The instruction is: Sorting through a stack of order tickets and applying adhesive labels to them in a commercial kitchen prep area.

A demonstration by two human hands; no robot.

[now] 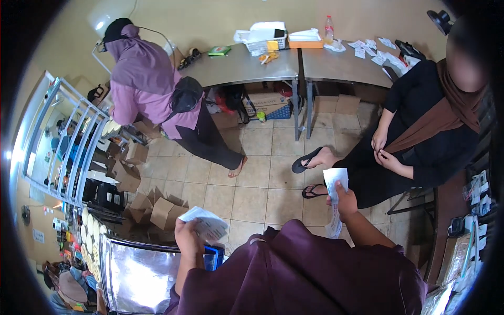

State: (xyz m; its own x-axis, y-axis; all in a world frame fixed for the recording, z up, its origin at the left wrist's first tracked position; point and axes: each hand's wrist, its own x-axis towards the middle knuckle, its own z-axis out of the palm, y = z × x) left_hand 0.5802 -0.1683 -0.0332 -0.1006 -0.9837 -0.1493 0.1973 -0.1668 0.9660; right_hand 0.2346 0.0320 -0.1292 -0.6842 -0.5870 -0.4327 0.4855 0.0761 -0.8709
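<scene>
My left hand (189, 237) grips a bundle of printed paper slips (208, 223), fanned slightly and tilted over the tiled floor. In my right hand (345, 201) is a long paper strip (336, 173), its top end sticking up past the fingers. The lower end of that strip hangs in loose folds below the hand. Both hands are raised apart, one on each side of my purple garment (271, 267). Writing shows on the slips, too small to read.
Cardboard boxes (167, 212) lie ahead of my left hand, beside a shiny metal counter (138, 275). A person (413, 130) sits at the right; another (145, 86) stands by a metal rack (67, 141). Steel tables (252, 65) along the wall hold baskets, a bottle (328, 29) and scattered slips (368, 48).
</scene>
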